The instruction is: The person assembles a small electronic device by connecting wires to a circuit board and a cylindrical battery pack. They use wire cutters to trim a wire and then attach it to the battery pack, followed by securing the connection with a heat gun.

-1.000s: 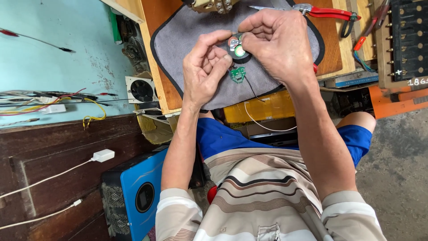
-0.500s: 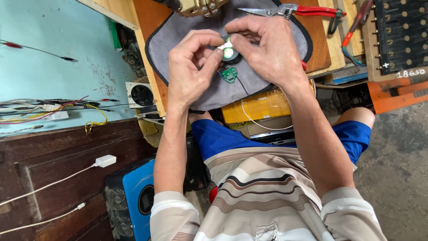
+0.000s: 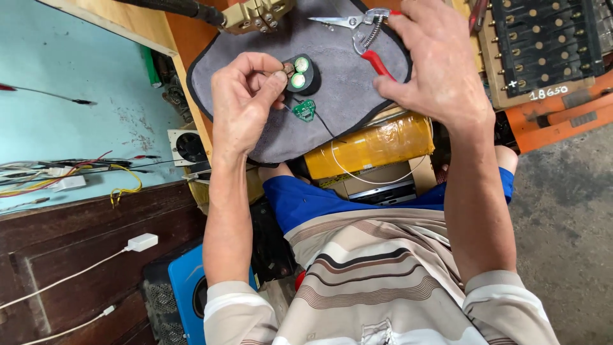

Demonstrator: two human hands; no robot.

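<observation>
My left hand (image 3: 246,102) pinches a small black battery pack (image 3: 301,73) with round green-white ends, holding it just above a grey mat (image 3: 345,108). A little green circuit board (image 3: 304,110) hangs from the pack on thin wires. My right hand (image 3: 440,61) has left the pack and lies over red-handled pliers (image 3: 370,48) at the mat's far side, its fingers touching a red handle. Whether the fingers have closed on the handle I cannot make out.
A brass-coloured tool head (image 3: 255,16) lies at the mat's far edge. A black cell holder (image 3: 543,45) stands at the right, a yellow wrapped block (image 3: 370,147) under the bench edge. Loose wires (image 3: 64,176) and a small fan (image 3: 188,147) are left, a blue speaker box (image 3: 185,294) below.
My right hand let go of the battery pack and moved right and away onto the pliers. The left hand keeps hold of the pack alone.
</observation>
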